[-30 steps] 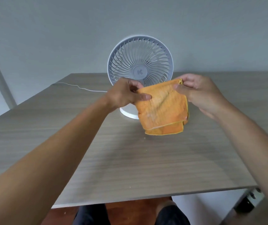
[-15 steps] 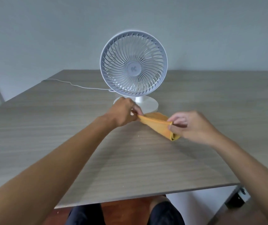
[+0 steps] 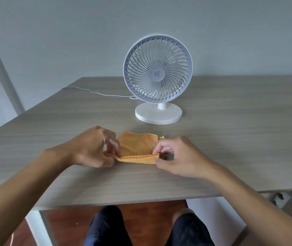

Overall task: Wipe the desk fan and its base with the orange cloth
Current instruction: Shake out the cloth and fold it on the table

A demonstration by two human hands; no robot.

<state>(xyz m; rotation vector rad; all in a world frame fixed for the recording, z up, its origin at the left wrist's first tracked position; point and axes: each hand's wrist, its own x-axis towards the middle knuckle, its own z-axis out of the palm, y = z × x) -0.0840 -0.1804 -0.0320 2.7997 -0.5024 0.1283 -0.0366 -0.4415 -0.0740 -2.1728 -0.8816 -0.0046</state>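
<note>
The folded orange microfibre cloth (image 3: 136, 150) lies flat on the grey wood-grain desk (image 3: 230, 142), well short of the white round-grilled desk fan (image 3: 157, 68) and its disc base (image 3: 158, 114). The left hand (image 3: 92, 148) and right hand (image 3: 175, 155) pinch its near corners between thumb and fingertips, probably squaring the fold into a wiping pad.

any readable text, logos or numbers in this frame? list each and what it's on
"K": a single stylised letter mark on the round hub at the centre of the desk fan grille.
No other text, label or number shows on the fan's base, the orange cloth or the table.
</note>
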